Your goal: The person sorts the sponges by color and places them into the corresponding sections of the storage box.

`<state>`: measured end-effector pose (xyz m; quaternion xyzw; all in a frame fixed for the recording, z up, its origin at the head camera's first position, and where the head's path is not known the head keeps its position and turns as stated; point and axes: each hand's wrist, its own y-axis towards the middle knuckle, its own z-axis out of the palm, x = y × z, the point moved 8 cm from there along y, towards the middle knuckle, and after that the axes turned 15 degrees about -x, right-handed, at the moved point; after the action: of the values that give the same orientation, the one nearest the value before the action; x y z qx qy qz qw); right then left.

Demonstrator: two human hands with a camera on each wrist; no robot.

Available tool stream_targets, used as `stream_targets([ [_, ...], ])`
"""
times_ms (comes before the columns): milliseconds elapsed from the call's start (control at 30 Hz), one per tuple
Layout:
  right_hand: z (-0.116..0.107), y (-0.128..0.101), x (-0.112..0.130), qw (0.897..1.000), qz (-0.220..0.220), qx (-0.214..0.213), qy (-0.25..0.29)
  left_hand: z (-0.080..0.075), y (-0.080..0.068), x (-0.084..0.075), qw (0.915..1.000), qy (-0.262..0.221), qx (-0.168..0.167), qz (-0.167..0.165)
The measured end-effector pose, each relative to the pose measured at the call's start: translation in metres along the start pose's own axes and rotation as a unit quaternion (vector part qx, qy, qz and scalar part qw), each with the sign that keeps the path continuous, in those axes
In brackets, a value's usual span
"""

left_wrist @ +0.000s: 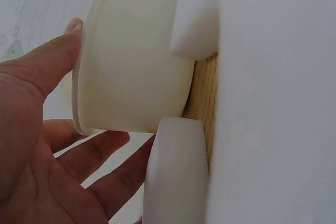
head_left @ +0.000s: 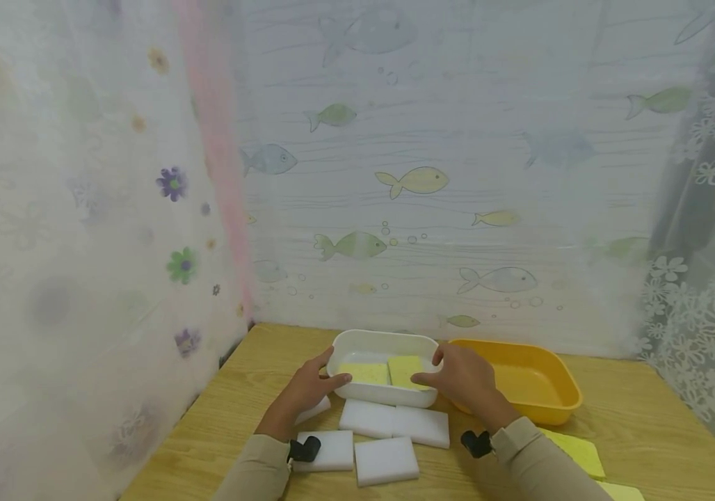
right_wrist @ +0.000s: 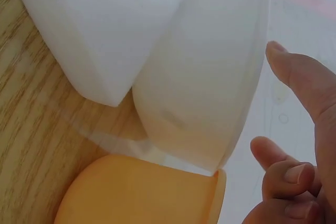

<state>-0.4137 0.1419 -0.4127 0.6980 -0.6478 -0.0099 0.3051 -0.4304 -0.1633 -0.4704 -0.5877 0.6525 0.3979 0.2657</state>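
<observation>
Both hands are on the white tub at the table's back edge: left hand curled round its left end, right hand round the right, thumbs on the rim. Two yellow sponges lie inside. I'd keep it level and mind the orange tub touching its right side, plus the white sponges just in front.
</observation>
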Motion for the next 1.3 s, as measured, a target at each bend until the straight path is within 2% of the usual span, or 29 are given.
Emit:
stream_targets([
  [333,-0.006,0.001,-0.002,1.0,0.003,0.005,0.018,0.0,0.001,-0.001,1.0,0.001,0.0,0.001],
  [867,-0.032,-0.012,-0.006,0.994,-0.012,-0.008,0.106,-0.001,0.002,0.001,1.0,0.005,-0.003,0.001],
  [1000,-0.042,-0.019,-0.011,0.991,-0.008,-0.016,0.129,-0.002,0.0,0.003,1.0,0.007,-0.006,0.0],
  [1300,-0.065,-0.036,-0.035,0.99,-0.003,-0.037,0.134,-0.001,0.002,0.001,1.0,0.003,0.007,0.002],
])
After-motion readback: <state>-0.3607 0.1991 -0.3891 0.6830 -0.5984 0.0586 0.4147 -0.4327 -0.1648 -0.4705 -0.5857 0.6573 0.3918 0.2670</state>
